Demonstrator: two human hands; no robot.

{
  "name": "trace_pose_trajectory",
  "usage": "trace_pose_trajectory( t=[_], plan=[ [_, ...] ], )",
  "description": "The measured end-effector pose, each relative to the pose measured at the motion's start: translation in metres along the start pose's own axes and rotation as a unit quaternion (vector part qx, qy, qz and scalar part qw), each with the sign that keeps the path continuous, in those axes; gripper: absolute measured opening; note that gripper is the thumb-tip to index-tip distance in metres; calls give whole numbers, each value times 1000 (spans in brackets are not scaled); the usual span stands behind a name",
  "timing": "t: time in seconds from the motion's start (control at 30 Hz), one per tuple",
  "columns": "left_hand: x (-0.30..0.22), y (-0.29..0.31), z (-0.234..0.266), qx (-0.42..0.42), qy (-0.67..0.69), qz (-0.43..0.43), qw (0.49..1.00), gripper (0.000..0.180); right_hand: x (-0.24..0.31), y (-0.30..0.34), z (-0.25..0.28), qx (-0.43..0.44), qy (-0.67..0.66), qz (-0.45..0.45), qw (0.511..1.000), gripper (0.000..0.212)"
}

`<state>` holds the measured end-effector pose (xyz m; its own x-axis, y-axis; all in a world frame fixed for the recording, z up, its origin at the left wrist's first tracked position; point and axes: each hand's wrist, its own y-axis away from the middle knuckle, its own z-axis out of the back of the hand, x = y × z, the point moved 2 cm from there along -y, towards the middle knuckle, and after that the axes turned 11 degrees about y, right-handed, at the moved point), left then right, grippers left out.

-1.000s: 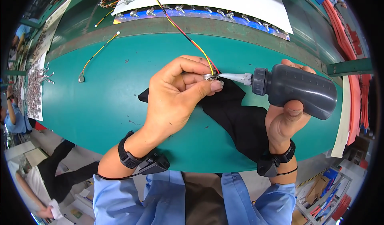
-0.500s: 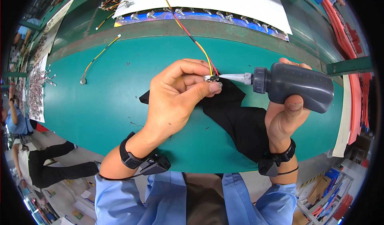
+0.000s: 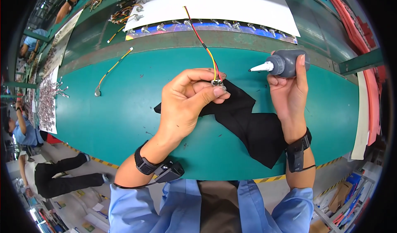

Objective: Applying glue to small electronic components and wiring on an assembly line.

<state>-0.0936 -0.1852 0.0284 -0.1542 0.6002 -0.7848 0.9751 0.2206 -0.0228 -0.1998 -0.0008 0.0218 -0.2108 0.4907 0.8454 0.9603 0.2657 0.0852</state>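
Your left hand (image 3: 184,97) pinches the small metal part (image 3: 217,83) over the black cloth (image 3: 264,138); your right hand (image 3: 291,94) grips the bottle (image 3: 290,58), nozzle (image 3: 261,67) apart — a stray squeeze could drip on the table (image 3: 124,113), a snagged wire (image 3: 197,34) could free the part.

Bottle (image 3: 285,63) right of wired component (image 3: 217,83)

A green surface (image 3: 111,121) is centred; at five o'clock, grey floor (image 3: 271,189) is marked with striped tape (image 3: 269,178). A rack (image 3: 326,217) is seen at four, a green beam (image 3: 359,61) between two and three.
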Motion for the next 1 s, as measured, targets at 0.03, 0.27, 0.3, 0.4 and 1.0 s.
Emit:
trace_pose_trajectory(
  t=[0.03, 0.27, 0.3, 0.4, 1.0],
  plan=[
    [0, 0, 0, -2, 3, 2, 1000, 17, -1, -1, 0, 0, -4, 2, 1000, 36],
    [0, -1, 0, 11, -1, 6, 1000, 17, -1, -4, -1, 18, -53, -44, 997, 32],
    [-1, -1, -1, 12, 0, 3, 1000, 18, 0, -5, -1, 24, -62, -38, 997, 32],
    [-2, 0, -3, 8, -7, -8, 1000, 17, -4, -7, 2, 18, -67, -49, 996, 32],
    [-124, -225, 92, -240, -433, -113, 862, 26, -3, -19, 14, -63, -93, -56, 992, 31]
  ],
)
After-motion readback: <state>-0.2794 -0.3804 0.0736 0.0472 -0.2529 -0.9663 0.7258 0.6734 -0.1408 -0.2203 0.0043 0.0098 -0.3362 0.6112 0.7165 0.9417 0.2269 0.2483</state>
